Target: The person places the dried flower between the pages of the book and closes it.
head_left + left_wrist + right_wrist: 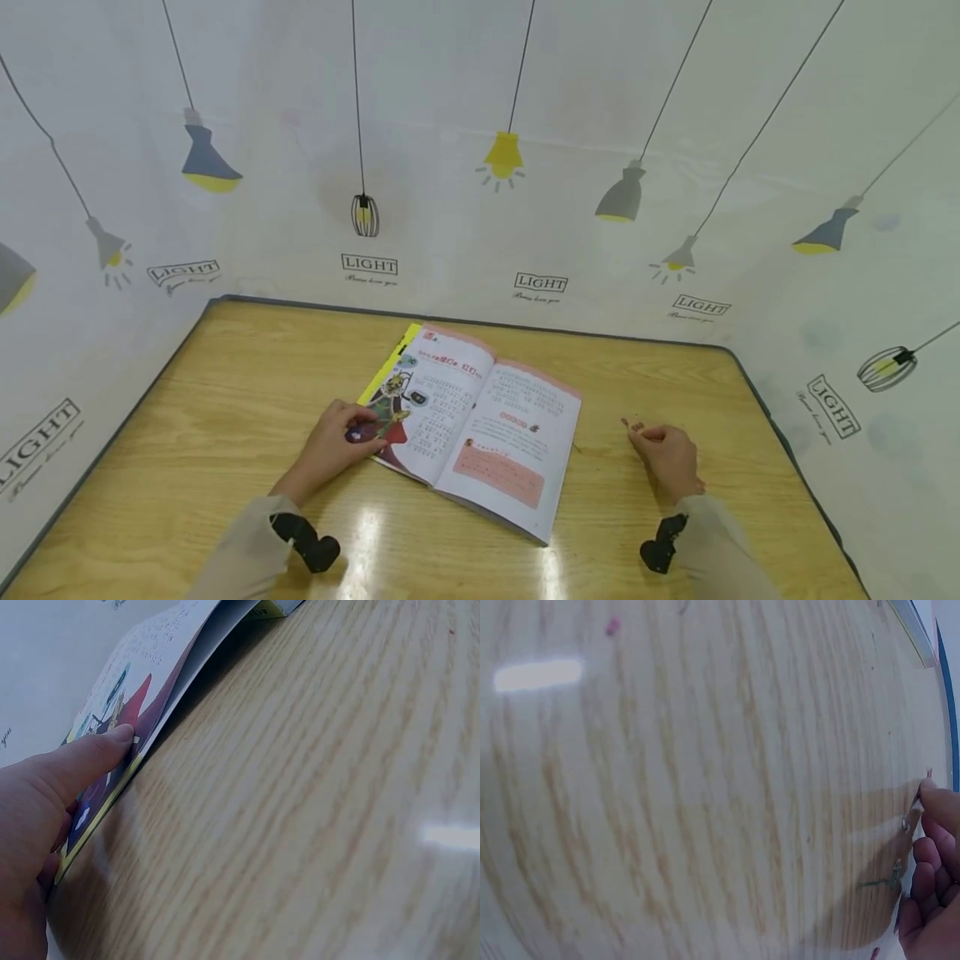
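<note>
An open book [510, 417] with printed text and coloured pictures lies tilted on the wooden table [247, 400]. My left hand [341, 442] grips the book's left edge. In the left wrist view the thumb [112, 746] presses on the illustrated page [142, 682], and the other fingers go under the edge, partly hidden. To the right of the book, apart from it, my right hand [670, 458] rests on the tabletop with loosely curled fingers [926, 877]. I see no object held in it, though tiny reddish specks show near its fingertips.
A yellow strip [390, 362] shows along the book's upper left edge. Behind the table hangs a pale covering [450, 233] printed with lamps. Black bands [307, 542] sit on both wrists. Small coloured marks, such as a pink spot [613, 627], dot the tabletop.
</note>
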Available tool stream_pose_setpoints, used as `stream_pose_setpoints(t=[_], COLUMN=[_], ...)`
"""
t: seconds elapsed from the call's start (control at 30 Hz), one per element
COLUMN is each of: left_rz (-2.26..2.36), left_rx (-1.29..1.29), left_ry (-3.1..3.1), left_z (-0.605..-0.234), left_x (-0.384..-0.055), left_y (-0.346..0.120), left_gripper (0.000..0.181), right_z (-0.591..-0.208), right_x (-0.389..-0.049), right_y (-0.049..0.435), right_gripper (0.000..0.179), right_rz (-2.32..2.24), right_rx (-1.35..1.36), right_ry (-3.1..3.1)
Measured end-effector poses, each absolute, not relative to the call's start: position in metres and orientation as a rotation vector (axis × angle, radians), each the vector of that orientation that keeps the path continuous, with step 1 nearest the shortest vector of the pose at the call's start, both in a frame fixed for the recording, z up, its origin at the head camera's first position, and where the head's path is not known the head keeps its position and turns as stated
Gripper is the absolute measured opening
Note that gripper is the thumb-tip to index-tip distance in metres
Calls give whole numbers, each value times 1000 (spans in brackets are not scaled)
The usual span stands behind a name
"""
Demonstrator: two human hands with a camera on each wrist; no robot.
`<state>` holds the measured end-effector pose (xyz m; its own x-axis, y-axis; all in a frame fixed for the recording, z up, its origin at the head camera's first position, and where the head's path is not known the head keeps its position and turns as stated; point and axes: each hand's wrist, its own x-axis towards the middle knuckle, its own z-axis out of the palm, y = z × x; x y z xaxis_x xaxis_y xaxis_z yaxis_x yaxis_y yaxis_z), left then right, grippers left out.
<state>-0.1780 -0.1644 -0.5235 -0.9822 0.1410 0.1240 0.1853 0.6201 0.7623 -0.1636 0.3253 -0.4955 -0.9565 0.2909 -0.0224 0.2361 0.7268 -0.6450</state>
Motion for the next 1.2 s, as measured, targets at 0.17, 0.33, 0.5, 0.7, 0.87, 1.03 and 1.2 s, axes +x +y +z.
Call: stream_pose_setpoints(t=[0.17,0.33,0.5,0.7,0.87,1.03,1.2], left_rz=[-1297,-1274,-1291,-1319,-1325,-1326,-1317], left_rx=[-286,-292,-287,-282,-286,-286,-285], left_ry=[-2753,-2750,-2758,-2777,-2772,-2763,-2763], left_z=[-524,-526,-527,-525,-525,-525,-525], left_x=[-178,-180,-179,-178,-177,-177,-177], left_y=[-165,-167,-166,-164,-164,-164,-165], left_gripper=[38,39,40,40,40,40,39], right_z=[-493,-490,-491,-497,-495,-492,-490], right_x=[-165,-168,-169,-167,-166,-164,-165], right_y=[320,316,316,321,320,319,317], right_gripper=[28,25,27,23,28,28,29], right_rz=[1052,1035,1062,1097,1047,1034,1047], right_rx=[-494,-550,-594,-600,-602,-579,-586], right_ry=[-2816,-2841,-2880,-2862,-2839,-2817,-2793])
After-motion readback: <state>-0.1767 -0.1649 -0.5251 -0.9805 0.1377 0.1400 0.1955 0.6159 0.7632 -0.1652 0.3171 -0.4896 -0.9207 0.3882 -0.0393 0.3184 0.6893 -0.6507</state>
